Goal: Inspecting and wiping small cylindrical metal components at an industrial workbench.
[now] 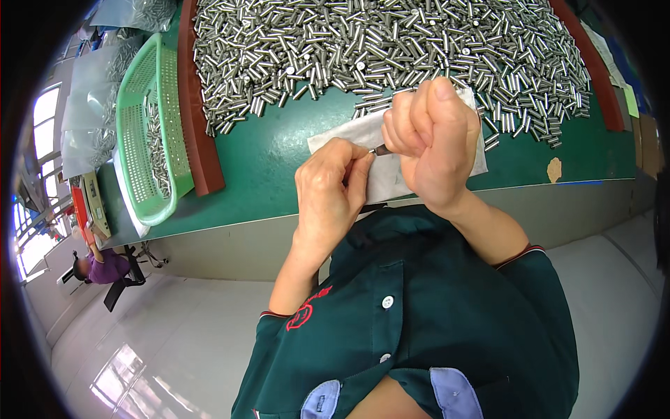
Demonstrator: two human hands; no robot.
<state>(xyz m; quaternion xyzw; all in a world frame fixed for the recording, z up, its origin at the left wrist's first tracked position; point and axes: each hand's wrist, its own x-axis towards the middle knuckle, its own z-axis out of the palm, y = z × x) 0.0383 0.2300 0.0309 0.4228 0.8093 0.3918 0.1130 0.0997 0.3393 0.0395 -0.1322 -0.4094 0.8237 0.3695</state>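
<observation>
My left hand point(328, 199) and my right hand point(433, 140) meet above the near edge of a green table point(279, 174). Between them is a small dark metal pin point(380, 149); my left fingertips pinch one end and my right fist closes around the other. Under the hands lies a white cloth point(349, 136). Behind it spreads a large heap of shiny metal pins point(391, 49).
A green plastic basket point(143, 133) with several pins stands at the left, beside a red-brown rim strip point(199, 133). Clear bags of pins point(98, 105) lie further left. A seated person point(105, 267) is far off at lower left.
</observation>
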